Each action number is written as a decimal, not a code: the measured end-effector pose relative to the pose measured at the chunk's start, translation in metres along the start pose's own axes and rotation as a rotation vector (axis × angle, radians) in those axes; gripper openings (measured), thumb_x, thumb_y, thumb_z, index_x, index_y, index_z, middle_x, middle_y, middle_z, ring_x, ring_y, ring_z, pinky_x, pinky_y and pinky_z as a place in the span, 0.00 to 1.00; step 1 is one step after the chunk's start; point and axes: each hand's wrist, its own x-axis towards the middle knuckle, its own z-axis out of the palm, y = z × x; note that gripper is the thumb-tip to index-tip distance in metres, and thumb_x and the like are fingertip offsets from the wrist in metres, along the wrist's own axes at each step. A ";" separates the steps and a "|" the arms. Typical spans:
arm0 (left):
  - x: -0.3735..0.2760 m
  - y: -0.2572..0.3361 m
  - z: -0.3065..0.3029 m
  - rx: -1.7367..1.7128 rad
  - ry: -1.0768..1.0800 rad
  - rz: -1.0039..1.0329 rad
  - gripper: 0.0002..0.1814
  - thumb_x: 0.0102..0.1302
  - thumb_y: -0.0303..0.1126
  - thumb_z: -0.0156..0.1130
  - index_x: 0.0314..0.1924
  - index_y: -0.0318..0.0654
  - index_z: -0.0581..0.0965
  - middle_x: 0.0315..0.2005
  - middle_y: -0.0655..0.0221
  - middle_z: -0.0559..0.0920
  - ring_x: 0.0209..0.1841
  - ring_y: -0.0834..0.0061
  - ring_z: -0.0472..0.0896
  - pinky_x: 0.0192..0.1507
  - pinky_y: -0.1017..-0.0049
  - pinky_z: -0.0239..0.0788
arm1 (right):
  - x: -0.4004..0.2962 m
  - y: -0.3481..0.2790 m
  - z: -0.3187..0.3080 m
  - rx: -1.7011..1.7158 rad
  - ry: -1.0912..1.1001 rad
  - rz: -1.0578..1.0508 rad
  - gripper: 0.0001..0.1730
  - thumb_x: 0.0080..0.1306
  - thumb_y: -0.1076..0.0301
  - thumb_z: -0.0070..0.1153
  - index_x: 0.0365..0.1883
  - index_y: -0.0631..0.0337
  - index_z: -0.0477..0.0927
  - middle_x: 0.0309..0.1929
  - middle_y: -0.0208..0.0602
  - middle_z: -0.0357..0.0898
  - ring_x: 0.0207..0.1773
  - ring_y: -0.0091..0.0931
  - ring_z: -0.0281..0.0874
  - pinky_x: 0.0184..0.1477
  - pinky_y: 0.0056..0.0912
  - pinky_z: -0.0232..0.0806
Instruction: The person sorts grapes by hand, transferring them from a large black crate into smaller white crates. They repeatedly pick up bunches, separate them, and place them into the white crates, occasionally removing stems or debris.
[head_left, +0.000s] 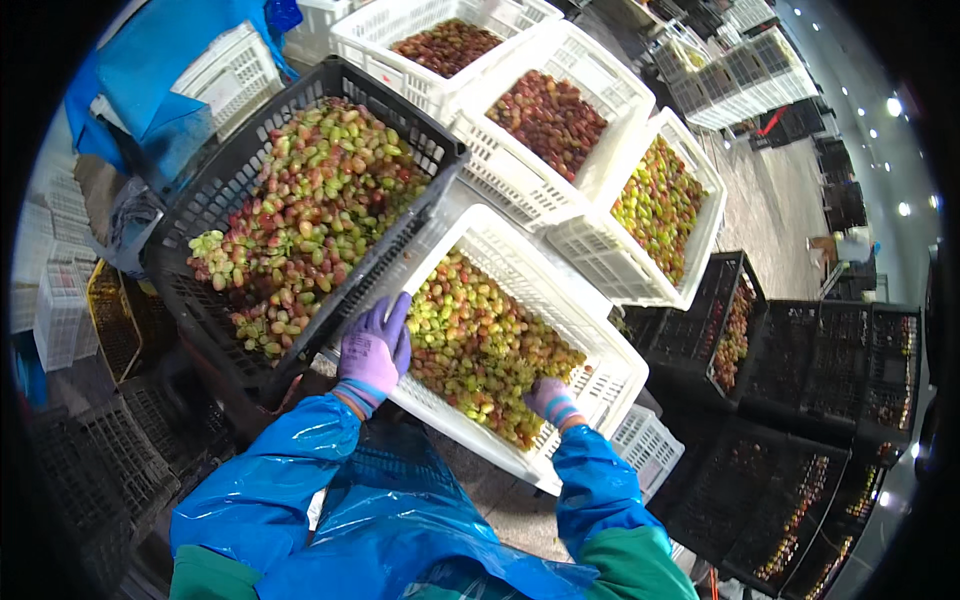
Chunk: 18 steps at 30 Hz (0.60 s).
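Before me a white plastic crate (480, 217) holds red-and-green grapes (480, 337), heaped toward its near side. My left hand (373, 349), in a purple-and-pink work glove, lies at this crate's left rim with its fingers extended and spread. It is beside the near edge of a large black plastic crate (442, 161), where more mixed grapes (322, 195) are piled. My right hand (551, 396), gloved alike, has curled fingers against the grapes at the white crate's right end. Its fingertips are hidden, so I cannot tell whether it grips a bunch.
Beyond stand white crates of dark red grapes (551, 116) and one of greener grapes (656, 210). Black crates (780, 480) with some grapes line the right side. A yellow crate (112, 322) is at left. White crates are stacked (735, 75) far right.
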 end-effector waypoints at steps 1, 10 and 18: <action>-0.006 0.001 -0.002 -0.015 -0.023 -0.012 0.27 0.63 0.34 0.53 0.63 0.43 0.66 0.52 0.51 0.73 0.48 0.51 0.75 0.51 0.58 0.67 | -0.018 -0.001 -0.018 0.116 0.059 0.012 0.24 0.57 0.46 0.59 0.41 0.58 0.83 0.36 0.50 0.83 0.42 0.41 0.81 0.47 0.44 0.71; -0.007 0.006 -0.006 -0.035 -0.030 -0.002 0.28 0.63 0.34 0.54 0.64 0.42 0.64 0.52 0.53 0.72 0.48 0.53 0.74 0.51 0.59 0.66 | 0.066 -0.060 -0.041 0.046 0.038 0.167 0.35 0.58 0.36 0.55 0.45 0.62 0.82 0.47 0.46 0.81 0.52 0.40 0.78 0.53 0.40 0.70; -0.011 0.008 -0.010 -0.067 -0.082 -0.016 0.28 0.63 0.33 0.54 0.64 0.39 0.65 0.54 0.51 0.72 0.52 0.51 0.73 0.54 0.59 0.64 | 0.111 -0.020 0.021 0.082 0.200 0.085 0.25 0.60 0.44 0.57 0.38 0.59 0.85 0.40 0.43 0.84 0.48 0.40 0.80 0.48 0.40 0.72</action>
